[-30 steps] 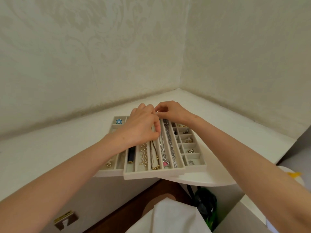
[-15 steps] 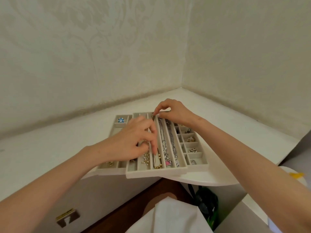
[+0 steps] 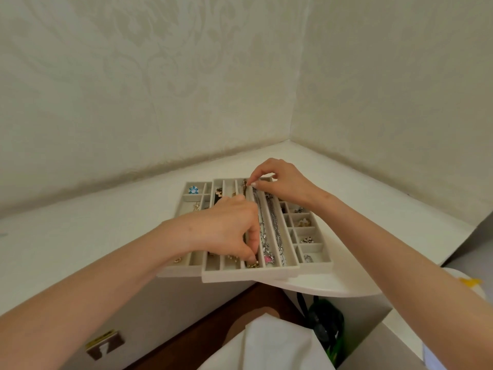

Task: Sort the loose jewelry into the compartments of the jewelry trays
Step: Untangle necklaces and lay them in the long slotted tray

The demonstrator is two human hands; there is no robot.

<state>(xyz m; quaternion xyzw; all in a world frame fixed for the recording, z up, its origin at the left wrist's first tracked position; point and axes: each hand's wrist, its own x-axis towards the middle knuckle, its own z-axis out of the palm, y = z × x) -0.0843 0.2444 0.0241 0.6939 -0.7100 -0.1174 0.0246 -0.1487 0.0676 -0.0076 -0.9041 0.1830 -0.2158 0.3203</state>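
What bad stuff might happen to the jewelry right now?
1. The middle tray seems to stick out past the shelf edge, and the left hand works at that end. A hard press might tip it.
2. Both hands pinch the gold chain, the right hand at the far end. Pulling might snag the silver chains beside it.

Left hand point(image 3: 226, 231): pinches gold chain point(image 3: 252, 265) at middle tray's point(image 3: 248, 276) near edge.
Right hand point(image 3: 282, 184): pinches gold chain's far end.
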